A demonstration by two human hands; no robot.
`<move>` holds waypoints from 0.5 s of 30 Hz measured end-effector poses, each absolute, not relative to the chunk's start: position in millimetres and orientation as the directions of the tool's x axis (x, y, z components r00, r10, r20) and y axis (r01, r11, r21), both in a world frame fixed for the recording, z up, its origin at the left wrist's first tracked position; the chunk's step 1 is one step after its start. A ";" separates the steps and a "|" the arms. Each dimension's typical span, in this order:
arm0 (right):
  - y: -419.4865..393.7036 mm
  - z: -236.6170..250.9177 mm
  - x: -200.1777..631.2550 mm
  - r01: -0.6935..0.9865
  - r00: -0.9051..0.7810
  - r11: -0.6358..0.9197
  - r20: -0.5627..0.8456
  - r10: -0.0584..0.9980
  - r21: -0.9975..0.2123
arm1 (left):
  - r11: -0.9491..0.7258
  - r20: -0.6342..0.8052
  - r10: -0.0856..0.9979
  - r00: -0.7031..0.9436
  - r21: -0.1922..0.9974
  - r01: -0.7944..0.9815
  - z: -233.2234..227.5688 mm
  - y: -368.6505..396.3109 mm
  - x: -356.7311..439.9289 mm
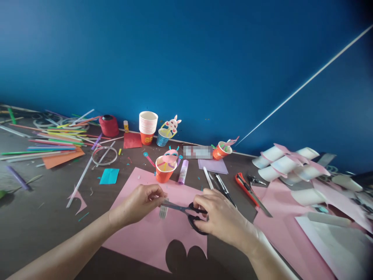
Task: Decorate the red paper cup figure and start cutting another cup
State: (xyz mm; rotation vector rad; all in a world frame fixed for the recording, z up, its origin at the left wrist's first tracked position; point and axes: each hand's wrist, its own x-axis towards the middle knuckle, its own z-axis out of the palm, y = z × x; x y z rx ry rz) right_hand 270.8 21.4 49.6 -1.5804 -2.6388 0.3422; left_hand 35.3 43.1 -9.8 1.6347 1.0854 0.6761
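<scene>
My right hand (217, 212) grips a pair of black-handled scissors (180, 208), with fingers through the handle loops. The blades point left toward my left hand (144, 202). That hand is closed in a pinch on a small pale striped strip (163, 212), whose exact kind I cannot make out. The scissor blades lie across the strip, close to my left fingertips. Beneath both hands is a pink paper sheet (128, 233) with rounded cut-outs along its near edge. An orange paper cup (163, 175) with a pink paper figure stands at the sheet's far edge.
A purple glue stick (183, 172) and pens (224, 188) lie beyond my right hand. Further right are a red utility knife (247, 189) and stacked white paper rolls (285, 165). Drinking straws (55, 136) cover the left; stacked cups (148, 124) stand by the blue wall (186, 58).
</scene>
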 end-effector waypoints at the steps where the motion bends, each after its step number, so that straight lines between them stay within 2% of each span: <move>1: 21.1 49.5 270.2 0.860 -0.489 0.467 -0.069 0.870 -0.207 | -0.077 -0.079 0.897 0.434 0.941 0.329 -10.2 43.1 35.3; 9: 12.4 50.7 273.3 0.864 -0.487 0.472 -0.055 0.872 -0.173 | -0.001 -0.136 0.889 0.438 0.954 0.298 -12.2 43.1 36.3; 12: 6.9 45.8 293.6 0.896 -0.403 0.379 -0.065 0.913 -0.232 | 0.084 -0.177 0.890 0.420 0.969 0.231 -10.9 46.7 32.1; 15: 4.0 27.5 326.1 0.930 -0.232 0.192 -0.096 0.968 -0.315 | 0.189 -0.233 0.889 0.393 0.971 0.149 -11.2 51.7 27.4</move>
